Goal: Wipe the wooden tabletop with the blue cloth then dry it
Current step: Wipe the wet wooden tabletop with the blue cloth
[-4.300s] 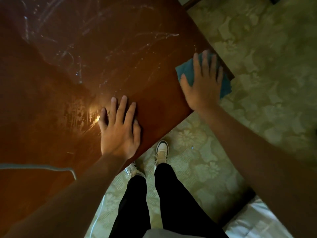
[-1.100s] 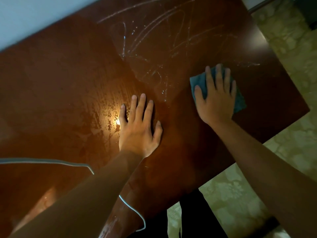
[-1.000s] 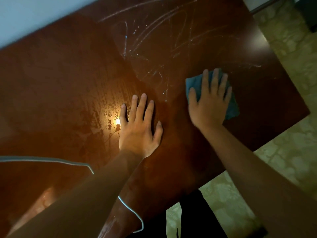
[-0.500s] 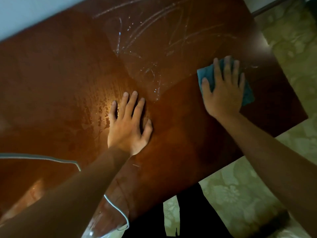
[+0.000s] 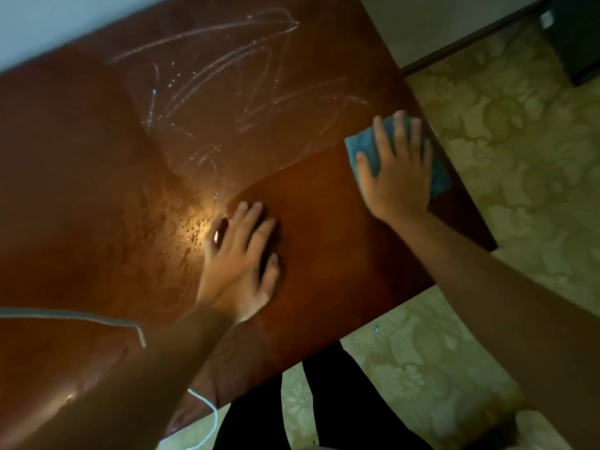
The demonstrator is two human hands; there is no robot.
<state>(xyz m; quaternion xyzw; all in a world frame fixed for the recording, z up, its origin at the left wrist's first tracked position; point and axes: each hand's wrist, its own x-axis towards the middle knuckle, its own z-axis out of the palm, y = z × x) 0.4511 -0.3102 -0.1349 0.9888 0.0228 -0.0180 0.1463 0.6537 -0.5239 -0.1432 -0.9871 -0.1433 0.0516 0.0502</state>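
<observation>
Compared with half a second ago, the right hand [image 5: 397, 172] is sitting a little closer to the right edge of the surface [image 5: 324, 254], carrying the blue cloth [image 5: 367, 147] with it, while the left hand [image 5: 238, 258] is appearing blurred, so it is probably shifting slightly. The right hand is lying at about two o'clock in the head view, with its fingers [image 5: 381, 134] stretched flat and spread on top of the cloth; they are not curling around it, only pressing it down, most likely so that the whole cloth is rubbing the wood. The cloth is lying flat on the surface under that palm, with its edges showing on the left and on the right of the hand, just beside the table edge. The left hand is resting near the centre, fingers released and laid flat on the wood, holding nothing; I am judging that it is supporting the leaning body during the long reach. Pale wet streaks [image 5: 227, 76] are crossing the surface toward twelve o'clock, and small drops [image 5: 191, 228] are shining just at nine o'clock of the left hand, so the wiping is seeming unfinished and the drying not yet started. A thin white cable [image 5: 97, 319] is lying at eight o'clock, well apart from the cloth, and the patterned floor [image 5: 519, 157] is showing at three o'clock.
</observation>
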